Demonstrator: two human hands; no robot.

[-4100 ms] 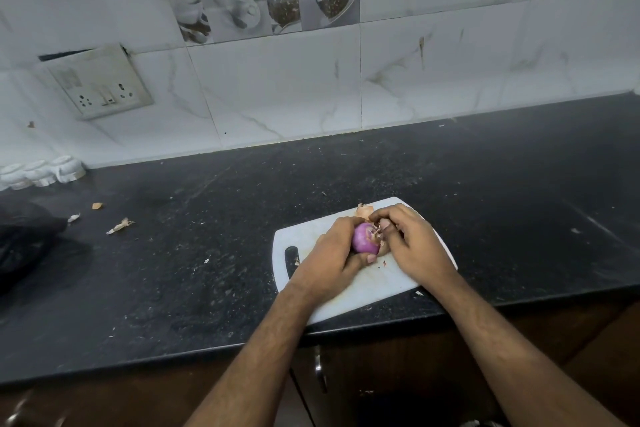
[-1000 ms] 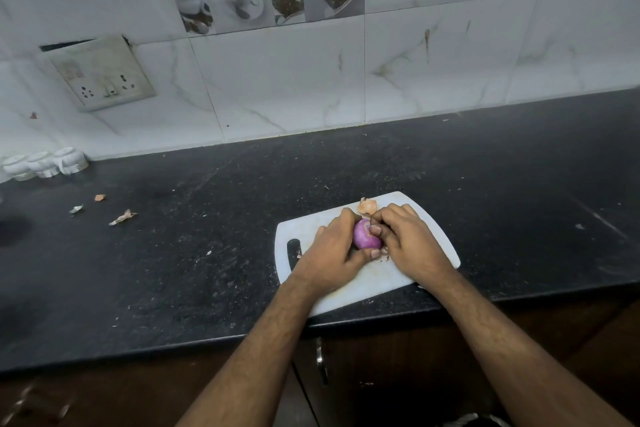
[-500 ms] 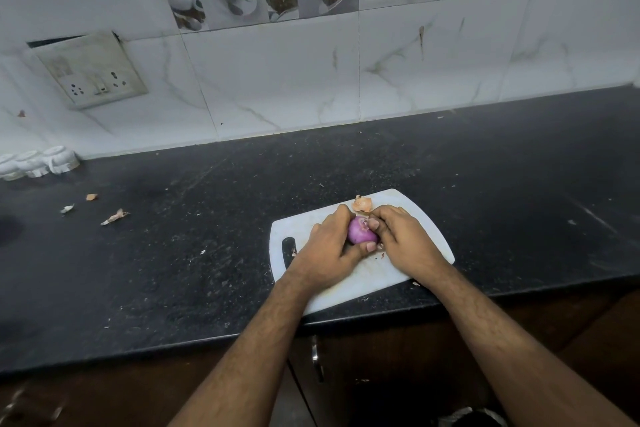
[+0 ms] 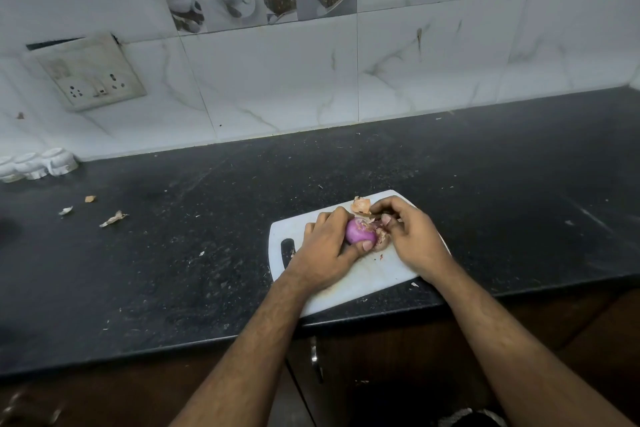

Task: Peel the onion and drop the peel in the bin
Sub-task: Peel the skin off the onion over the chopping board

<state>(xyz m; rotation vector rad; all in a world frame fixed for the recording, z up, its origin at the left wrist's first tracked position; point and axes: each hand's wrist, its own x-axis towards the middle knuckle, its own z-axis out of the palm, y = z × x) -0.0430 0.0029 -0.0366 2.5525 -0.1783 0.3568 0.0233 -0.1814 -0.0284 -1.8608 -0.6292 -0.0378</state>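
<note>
A small purple onion (image 4: 360, 233) rests on a white cutting board (image 4: 349, 282) at the counter's front edge. My left hand (image 4: 327, 246) grips the onion from the left, thumb under it. My right hand (image 4: 412, 236) pinches a flap of loose papery peel (image 4: 381, 235) on the onion's right side. A torn piece of orange-brown peel (image 4: 360, 205) lies on the board just behind the hands. No bin shows in this view.
The board sits on a black speckled countertop (image 4: 173, 253). Scraps of peel (image 4: 113, 218) lie at the left. White cups (image 4: 38, 165) stand against the tiled wall at far left, below a socket plate (image 4: 91, 74). A cabinet handle (image 4: 314, 355) hangs under the counter.
My right hand has drawn slightly right, pulling peel away from the onion so more loose skin shows beside it. The left hand keeps its grip.
</note>
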